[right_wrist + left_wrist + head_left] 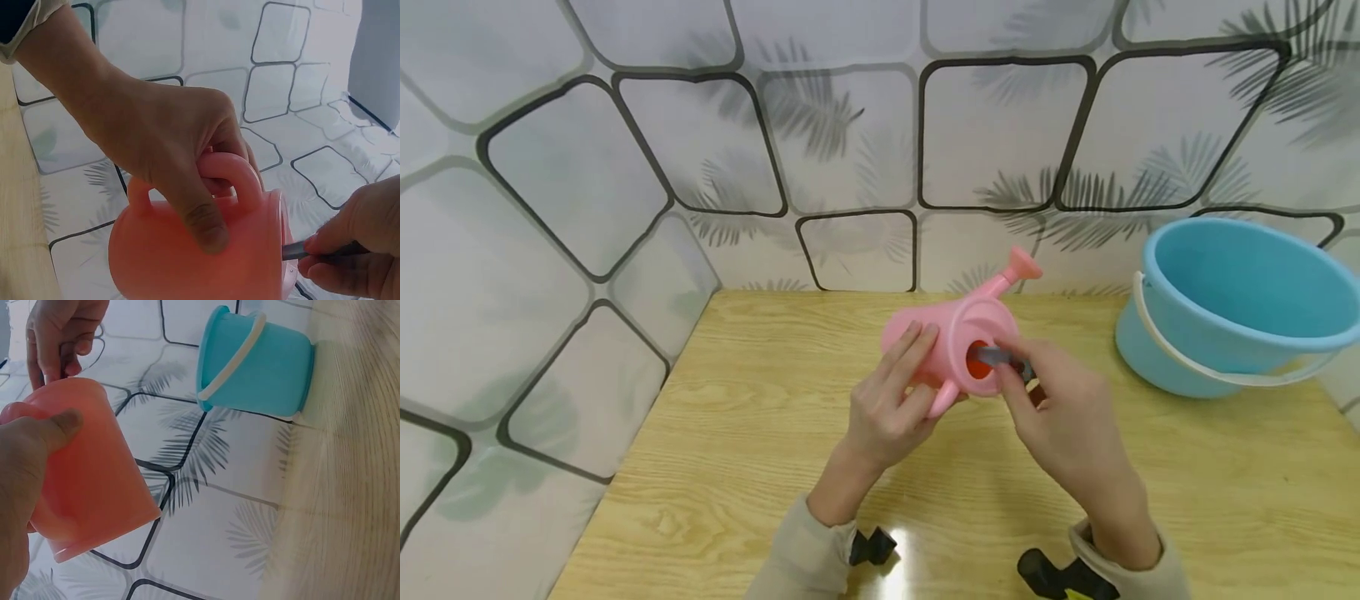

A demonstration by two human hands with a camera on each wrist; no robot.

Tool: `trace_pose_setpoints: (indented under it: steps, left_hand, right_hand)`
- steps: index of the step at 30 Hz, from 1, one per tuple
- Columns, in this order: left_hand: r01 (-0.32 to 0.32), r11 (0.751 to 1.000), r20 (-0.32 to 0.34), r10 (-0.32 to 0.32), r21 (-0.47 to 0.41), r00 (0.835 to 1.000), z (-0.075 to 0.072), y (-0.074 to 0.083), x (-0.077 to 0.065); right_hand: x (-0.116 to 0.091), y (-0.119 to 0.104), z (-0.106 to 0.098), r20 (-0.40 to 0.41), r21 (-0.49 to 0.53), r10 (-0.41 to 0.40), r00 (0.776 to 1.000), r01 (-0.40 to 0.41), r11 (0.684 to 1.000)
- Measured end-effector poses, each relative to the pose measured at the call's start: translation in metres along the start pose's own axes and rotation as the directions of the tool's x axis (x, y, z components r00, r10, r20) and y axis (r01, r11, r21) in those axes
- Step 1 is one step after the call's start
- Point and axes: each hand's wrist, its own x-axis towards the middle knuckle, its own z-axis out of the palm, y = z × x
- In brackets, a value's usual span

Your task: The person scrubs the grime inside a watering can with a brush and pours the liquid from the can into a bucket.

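A pink toy watering can (944, 357) is held tilted above the table, its round opening facing the right hand and its spout (1000, 282) pointing up and right. My left hand (887, 408) grips it, with the thumb (209, 232) pressed on the body and fingers passing behind the handle (234, 172) in the right wrist view. With thumb and fingers, my right hand (1067, 408) pinches a slim grey tool (992, 356) whose tip reaches into the opening. Orange-red shows inside the opening. The tool's far end is hidden in the palm, and I cannot tell its kind.
A light blue bucket (1195, 350) with a white handle (1225, 377) stands on the right of the wood-grain table (737, 433). Behind and to the left rises a white surface (850, 250) patterned with dark outlines and leaves.
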Motion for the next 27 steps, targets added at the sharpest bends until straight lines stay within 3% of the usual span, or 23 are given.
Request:
trace_pose_setpoints:
  steps: [6, 11, 14, 17, 19, 22, 25, 27]
  left_hand:
    - [-0.008, 1.0, -0.009, 0.008, 0.002, 1.0, 0.001, -0.004, 0.001]
    - [-0.045, 0.999, 0.004, 0.045, -0.009, 0.999, 0.001, -0.008, 0.004]
    - [-0.059, 0.998, 0.01, 0.059, -0.005, 0.998, 0.0, -0.01, 0.004]
    - [-0.066, 0.998, 0.02, 0.066, 0.002, 0.998, -0.001, -0.013, 0.002]
    - [-0.066, 0.998, 0.035, 0.066, -0.005, 0.997, -0.001, -0.013, 0.0]
    - [-0.061, 0.998, 0.054, 0.062, -0.024, 0.997, 0.001, -0.012, -0.005]
    - [-0.04, 0.998, 0.055, 0.043, -0.045, 0.998, 0.002, -0.009, -0.008]
    - [-0.024, 0.998, 0.047, 0.027, -0.055, 0.999, 0.003, -0.008, -0.01]
  right_hand:
    - [0.004, 0.0, 0.005, -0.103, -0.037, -0.213, 0.972, 0.21, 0.977]
    - [0.006, 0.001, 0.007, -0.157, -0.056, -0.384, 0.91, 0.38, 0.923]
    - [0.007, 0.005, 0.004, -0.068, -0.092, -0.467, 0.882, 0.461, 0.883]
    - [0.009, 0.01, -0.005, 0.124, -0.079, -0.477, 0.87, 0.488, 0.869]
    - [0.012, 0.013, -0.01, 0.234, -0.044, -0.453, 0.86, 0.475, 0.879]
    - [0.018, 0.017, -0.018, 0.363, 0.075, -0.367, 0.857, 0.366, 0.928]
    - [0.023, 0.021, -0.023, 0.419, 0.225, -0.239, 0.876, 0.155, 0.962]
    - [0.023, 0.022, -0.026, 0.437, 0.294, -0.098, 0.894, -0.039, 0.955]
